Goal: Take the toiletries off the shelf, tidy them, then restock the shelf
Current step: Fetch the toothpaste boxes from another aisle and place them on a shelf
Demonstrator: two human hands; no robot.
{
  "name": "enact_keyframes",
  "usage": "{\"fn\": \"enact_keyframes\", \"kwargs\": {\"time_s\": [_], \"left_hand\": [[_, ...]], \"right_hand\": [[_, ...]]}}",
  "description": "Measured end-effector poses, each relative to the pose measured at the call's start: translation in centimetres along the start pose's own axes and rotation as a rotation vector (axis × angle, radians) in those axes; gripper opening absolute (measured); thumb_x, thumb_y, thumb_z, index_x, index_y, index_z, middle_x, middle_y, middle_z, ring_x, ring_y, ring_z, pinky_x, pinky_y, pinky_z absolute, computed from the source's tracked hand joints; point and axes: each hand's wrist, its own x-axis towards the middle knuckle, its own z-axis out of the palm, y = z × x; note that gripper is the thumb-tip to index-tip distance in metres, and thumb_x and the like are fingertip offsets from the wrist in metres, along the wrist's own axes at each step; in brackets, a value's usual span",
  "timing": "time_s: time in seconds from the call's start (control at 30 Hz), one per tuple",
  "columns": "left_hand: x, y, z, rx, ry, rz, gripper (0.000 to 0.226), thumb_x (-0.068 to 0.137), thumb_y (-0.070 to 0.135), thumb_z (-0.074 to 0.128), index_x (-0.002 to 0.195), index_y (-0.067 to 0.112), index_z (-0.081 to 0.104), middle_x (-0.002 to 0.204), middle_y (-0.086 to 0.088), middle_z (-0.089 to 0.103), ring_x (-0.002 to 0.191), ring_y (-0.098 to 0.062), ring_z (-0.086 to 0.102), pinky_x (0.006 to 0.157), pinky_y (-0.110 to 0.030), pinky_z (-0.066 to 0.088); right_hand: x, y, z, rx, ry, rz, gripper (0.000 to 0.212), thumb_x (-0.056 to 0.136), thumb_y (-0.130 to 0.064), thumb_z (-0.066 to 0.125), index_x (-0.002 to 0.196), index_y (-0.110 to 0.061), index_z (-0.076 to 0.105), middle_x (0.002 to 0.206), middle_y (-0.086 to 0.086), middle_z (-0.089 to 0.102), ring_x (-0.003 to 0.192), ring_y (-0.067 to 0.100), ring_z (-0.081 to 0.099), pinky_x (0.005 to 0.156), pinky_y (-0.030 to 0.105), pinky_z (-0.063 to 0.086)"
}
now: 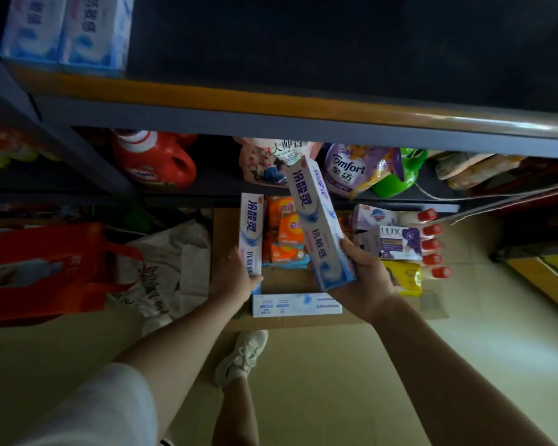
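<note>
A: How far along does this look?

B: Somewhere in the middle, I'd say. The top shelf [303, 107] is dark and mostly bare; only two pale blue packs [65, 30] sit at its left end. Much of the stock lies on a flattened cardboard sheet [226, 226] on the floor below.

A: What's down there?

B: Orange packets [285, 235], a LUX soap box [400, 243], a pale soap box [372, 217] behind it, a yellow pack [405, 278], a row of red-capped bottles [432, 244], and a flat white box [297, 304] nearest the person.

A: And the hands?

B: The right hand [364, 278] grips the lower end of a toothpaste box [316, 223], fingers wrapped round it, lifted clear of the cardboard and tilted toward the shelves. The left hand [236, 278] holds the near end of a second toothpaste box [251, 233], which appears to stand among the floor items; whether it still rests on the cardboard I cannot tell.

A: So unloading or restocking?

B: Hard to call from one view. Either the boxes are being gathered to go up, or sorted into rows. Nearly everything on the cardboard remains to be shelved.

A: The lower shelf?

B: Stocked: a red jug [155, 162], a Comfort pouch [355, 170], a green bottle [397, 175].
</note>
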Motion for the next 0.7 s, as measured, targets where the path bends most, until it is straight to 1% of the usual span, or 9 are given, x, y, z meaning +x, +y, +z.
{"fn": "enact_keyframes", "kwargs": {"time_s": [0.1,0.2,0.23,0.3,0.4,0.47,0.53,0.6,0.7], "left_hand": [[0.2,0.6,0.7,0.169,0.049,-0.002,0.099,0.077,0.043,0.071,0.146,0.011,0.007,0.137,-0.012,0.038,0.108,-0.026,0.056,0.066,-0.031,0.043],[0.9,0.5,0.9,-0.012,0.048,-0.069,0.097,0.075,0.026,0.075,0.145,0.017,0.009,0.135,-0.012,0.044,0.102,-0.030,0.059,0.066,-0.033,0.046],[1.0,0.1,0.6,-0.080,0.045,-0.084,0.091,0.075,0.023,0.075,0.142,0.018,0.014,0.132,-0.012,0.048,0.103,-0.031,0.059,0.069,-0.034,0.047],[0.8,-0.7,-0.6,-0.171,0.032,-0.061,0.077,0.078,0.023,0.070,0.138,0.017,0.023,0.128,-0.010,0.053,0.102,-0.030,0.059,0.072,-0.033,0.048],[-1.1,-2.2,-3.7,-0.178,0.066,0.070,0.065,0.081,0.027,0.066,0.135,0.017,0.030,0.129,-0.006,0.054,0.102,-0.025,0.060,0.069,-0.029,0.045],[-3.0,-3.0,-6.7,-0.110,0.101,0.131,0.062,0.082,0.034,0.062,0.134,0.020,0.032,0.125,-0.003,0.057,0.098,-0.024,0.062,0.067,-0.028,0.045],[-5.3,-4.0,-10.2,-0.055,0.156,0.183,0.059,0.080,0.038,0.061,0.130,0.021,0.033,0.113,-0.004,0.062,0.088,-0.026,0.062,0.066,-0.032,0.048],[-7.5,-4.8,-13.7,-0.027,0.234,0.255,0.060,0.078,0.038,0.062,0.128,0.023,0.034,0.099,0.003,0.059,0.075,-0.022,0.058,0.054,-0.028,0.042],[-10.5,-6.3,-18.5,-0.017,0.321,0.346,0.061,0.075,0.033,0.066,0.127,0.021,0.037,0.095,0.005,0.056,0.077,-0.024,0.061,0.047,-0.023,0.032]], "right_hand": [[0.5,0.9,-0.6,0.000,0.036,0.037,0.046,0.079,-0.041,0.053,0.111,-0.011,0.066,0.095,0.010,0.071,0.080,0.020,0.070,0.067,0.029,0.057],[0.4,1.5,-0.8,-0.169,0.039,0.020,0.063,0.067,-0.053,0.061,0.116,-0.013,0.064,0.105,0.008,0.069,0.090,0.019,0.068,0.075,0.032,0.056],[0.4,1.5,-0.8,-0.212,0.017,0.013,0.074,0.062,-0.051,0.073,0.122,-0.011,0.058,0.107,0.008,0.068,0.093,0.020,0.066,0.077,0.032,0.056],[0.1,1.1,-0.6,-0.290,-0.064,-0.004,0.090,0.046,-0.029,0.089,0.125,-0.009,0.053,0.104,0.009,0.066,0.092,0.022,0.064,0.078,0.032,0.056],[-0.5,0.5,0.8,-0.339,-0.172,-0.053,0.069,0.052,-0.014,0.074,0.118,-0.010,0.055,0.095,0.007,0.069,0.086,0.020,0.067,0.078,0.032,0.056],[-1.0,0.1,2.5,-0.331,-0.189,-0.061,0.069,0.044,-0.018,0.084,0.109,-0.011,0.062,0.090,0.007,0.071,0.081,0.020,0.069,0.067,0.031,0.057],[-1.1,0.1,4.4,-0.402,-0.137,-0.055,0.061,0.044,-0.024,0.084,0.102,-0.013,0.066,0.086,0.006,0.071,0.075,0.018,0.069,0.061,0.030,0.055],[-1.0,0.3,6.5,-0.472,-0.006,-0.035,0.055,0.054,-0.019,0.073,0.107,-0.011,0.061,0.085,0.007,0.070,0.072,0.018,0.068,0.060,0.031,0.053],[-1.2,1.4,8.4,-0.518,0.061,-0.005,0.054,0.056,-0.014,0.070,0.109,-0.011,0.057,0.080,0.005,0.070,0.066,0.016,0.068,0.057,0.029,0.053]]}}
